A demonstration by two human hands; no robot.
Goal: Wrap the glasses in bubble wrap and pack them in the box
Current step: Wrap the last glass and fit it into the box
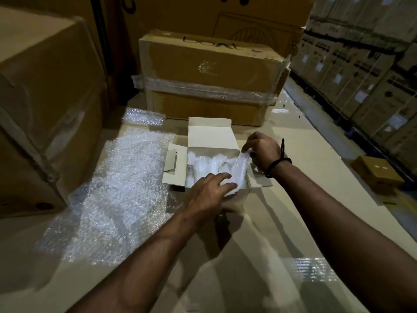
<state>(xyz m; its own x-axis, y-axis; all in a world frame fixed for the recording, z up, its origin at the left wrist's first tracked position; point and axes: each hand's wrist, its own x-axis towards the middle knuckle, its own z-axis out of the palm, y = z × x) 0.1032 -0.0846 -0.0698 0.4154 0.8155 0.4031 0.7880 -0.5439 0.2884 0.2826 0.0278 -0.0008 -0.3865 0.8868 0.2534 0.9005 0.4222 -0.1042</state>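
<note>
Head view shows the small white box (pixel 209 134) open on the worktop (pixel 266 224), with earlier bundles (pixel 200 164) filling its 9 o'clock side. A wrapped glass (pixel 240 168) sits half-entered in the last gap at the box's 3 o'clock side. The right hand (pixel 264 152) pinches the loose wrap at the bundle's far end, and the left hand (pixel 205 195) lays fairly straight fingers (pixel 222 177) on the near end, pressing rather than gripping.

The main risk is probably the pinch: it seems to hold only film, so the glass could slide out of its sleeve or the wrap could unroll. Hard pushing into a tight slot might knock glass against glass or bulge the 3 o'clock wall. The spare bubble wrap sheet (pixel 119 195) lies at 9 o'clock of the box.
</note>
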